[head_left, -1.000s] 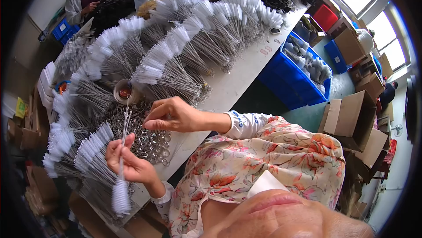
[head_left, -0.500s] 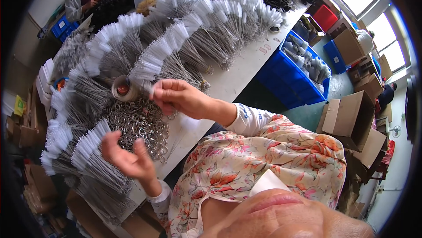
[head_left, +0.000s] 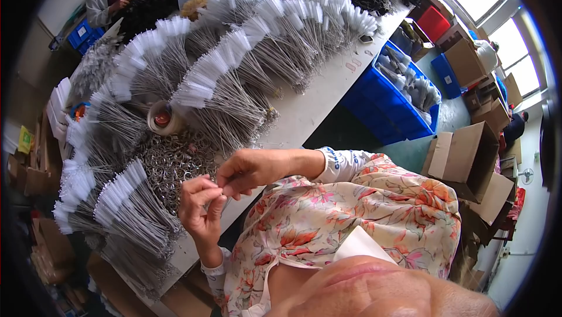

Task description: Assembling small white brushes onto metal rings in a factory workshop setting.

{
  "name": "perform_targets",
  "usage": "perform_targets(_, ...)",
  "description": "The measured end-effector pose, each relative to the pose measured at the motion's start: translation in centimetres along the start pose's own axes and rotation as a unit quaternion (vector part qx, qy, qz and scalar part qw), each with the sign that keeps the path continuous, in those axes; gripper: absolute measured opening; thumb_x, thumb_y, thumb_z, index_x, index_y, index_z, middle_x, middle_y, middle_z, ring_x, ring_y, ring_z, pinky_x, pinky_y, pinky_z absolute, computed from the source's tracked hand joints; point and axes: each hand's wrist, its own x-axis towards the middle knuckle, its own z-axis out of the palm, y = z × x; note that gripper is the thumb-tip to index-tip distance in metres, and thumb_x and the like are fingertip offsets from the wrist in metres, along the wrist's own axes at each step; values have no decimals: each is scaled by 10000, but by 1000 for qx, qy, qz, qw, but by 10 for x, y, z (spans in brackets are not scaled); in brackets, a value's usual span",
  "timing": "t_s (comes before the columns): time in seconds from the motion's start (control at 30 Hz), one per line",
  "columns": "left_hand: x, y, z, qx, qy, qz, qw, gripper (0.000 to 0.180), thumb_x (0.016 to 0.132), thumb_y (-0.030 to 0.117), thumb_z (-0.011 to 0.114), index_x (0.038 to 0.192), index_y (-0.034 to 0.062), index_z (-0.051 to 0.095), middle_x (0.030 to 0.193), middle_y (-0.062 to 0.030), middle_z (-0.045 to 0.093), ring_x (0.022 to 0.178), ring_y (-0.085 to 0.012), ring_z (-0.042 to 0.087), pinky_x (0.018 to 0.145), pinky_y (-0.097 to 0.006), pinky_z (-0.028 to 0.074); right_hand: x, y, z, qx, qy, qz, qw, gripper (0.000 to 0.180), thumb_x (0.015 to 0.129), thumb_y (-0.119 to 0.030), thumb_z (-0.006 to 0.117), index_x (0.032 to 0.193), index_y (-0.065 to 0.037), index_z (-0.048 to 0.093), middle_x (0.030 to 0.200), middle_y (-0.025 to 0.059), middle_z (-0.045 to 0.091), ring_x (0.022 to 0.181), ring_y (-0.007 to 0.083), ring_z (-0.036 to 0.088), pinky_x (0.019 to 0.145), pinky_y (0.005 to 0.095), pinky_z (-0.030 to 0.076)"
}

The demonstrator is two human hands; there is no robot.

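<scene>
My left hand and my right hand meet at the near edge of the table, fingertips touching. Both are closed in a pinch. Whatever lies between the fingers is too small or too hidden to make out. Just beyond them is a heap of silvery metal rings. Left of my left hand lies a bundle of thin wire brushes with white bristle heads. Beyond my right hand, a long fanned row of the same brushes lies with its wire ends toward me.
A pale roll with something red inside stands behind the rings. The white table runs diagonally. At its right is a blue crate holding more brushes; open cardboard boxes stand further right. Another person is at the far left.
My right hand has come back toward me from the brush row, and my left hand has moved right and closed from open fingers. The two hands now touch.
</scene>
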Motion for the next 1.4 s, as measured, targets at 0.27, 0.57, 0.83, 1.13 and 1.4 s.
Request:
perform_targets(0.27, -63, -9, 7, 123, 19, -222, 967, 288, 771, 230, 725, 929, 26, 596, 676, -46, 553, 573, -134, 513, 550, -265, 429, -34, 26, -16, -140, 2, -14, 990, 234, 878, -215, 588, 790, 0, 618, 678, 64, 617, 601, 164, 598, 543, 308, 444)
perform_targets(0.57, -121, -36, 14, 202, 33, -365, 908, 332, 791, 220, 701, 1021, 47, 537, 618, -58, 583, 483, -143, 546, 474, -295, 429, -62, 87, 1, -784, 39, 105, 610, 61, 656, -174, 615, 627, -121, 604, 634, 15, 550, 620, 163, 574, 539, 301, 361)
perform_targets(0.83, -121, -42, 12, 200, 118, -436, 869, 207, 825, 172, 659, 912, 18, 552, 624, -85, 586, 478, -177, 551, 456, -312, 434, -71, 93, -23, -664, 55, 133, 734, 55, 701, -101, 590, 673, -58, 609, 669, 87, 602, 640, 245, 622, 544, 357, 450)
perform_targets(1.13, -118, -36, -5, 5, 128, -407, 904, 128, 875, 92, 590, 837, -24, 551, 768, -92, 620, 563, -107, 572, 513, -239, 490, -29, 45, 4, -284, 44, -35, 957, 126, 782, -196, 668, 782, -72, 646, 892, 56, 627, 748, 259, 622, 633, 347, 472)
perform_targets(1.4, -52, -1, -22, -57, 150, -352, 922, 100, 859, 5, 567, 953, -31, 560, 947, -123, 631, 743, -150, 616, 614, -255, 547, 15, 41, 33, -294, 13, -34, 955, 75, 775, -149, 655, 820, -88, 653, 882, 65, 638, 759, 251, 628, 632, 353, 485)
